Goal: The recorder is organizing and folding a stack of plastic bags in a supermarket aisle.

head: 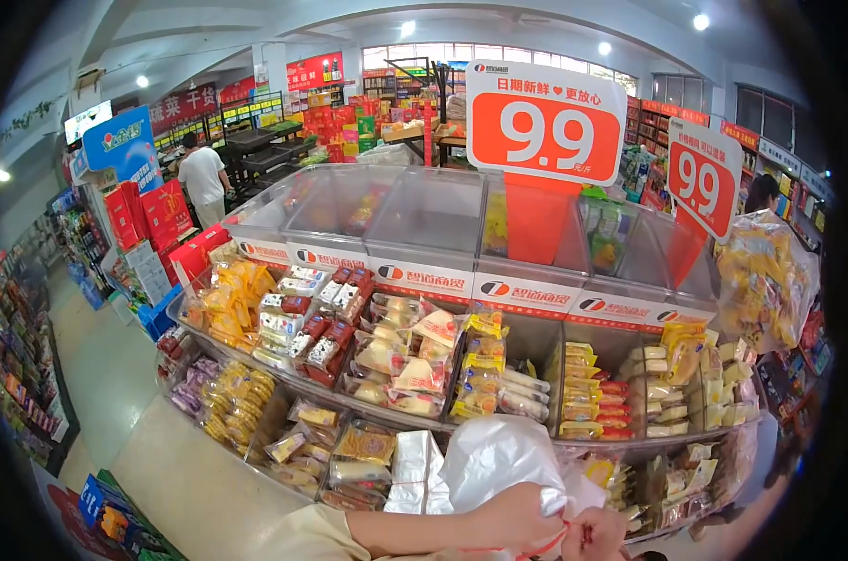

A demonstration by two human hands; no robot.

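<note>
At the bottom edge, my left hand (525,517) is closed on the gathered edge of a white plastic bag (501,456), which bulges in front of the lower bins. A thin red string (554,541) runs between the hands. Close beside it on the right is my right hand (593,534), its fingers curled at the string and its lower part cut off by the frame. A stack of folded white plastic bags (417,473), tied with a thin cord, lies in the lower bin left of the filled-out bag.
A tiered display of clear bins (427,210) holds wrapped cakes and breads (417,350). Large price signs (546,126) rise above it. A bag of yellow packets (764,280) hangs at the right. A person (203,175) in a white shirt stands back left, near shelving; another is partly visible far right.
</note>
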